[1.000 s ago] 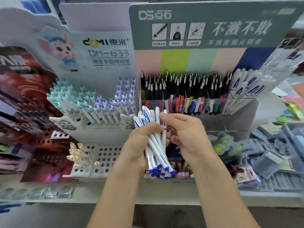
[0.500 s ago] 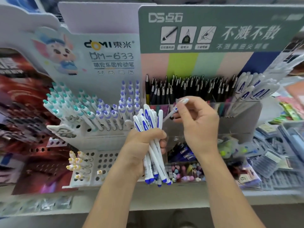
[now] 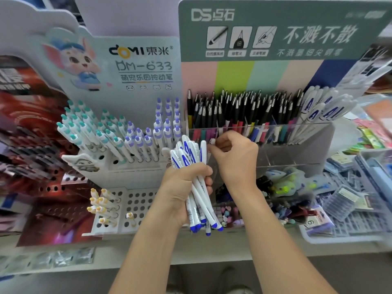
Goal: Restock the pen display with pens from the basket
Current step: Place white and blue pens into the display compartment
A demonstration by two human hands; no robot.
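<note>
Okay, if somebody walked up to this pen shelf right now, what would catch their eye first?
Probably the bundle of white pens with blue tips, held in the left hand at centre, with the right hand pinching the top of one pen beside it. Behind, a clear display bin holds a dense row of black-capped pens under a green DS sign. To the left, teal- and purple-topped pens stand in a white DOMI rack.

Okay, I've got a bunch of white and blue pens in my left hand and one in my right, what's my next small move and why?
Probably carry the single pen pinched in your right hand up and right to the matching white and blue pens at the right end of the clear display tray. Your left hand grips the bundle, so only the right is free to place.
</note>
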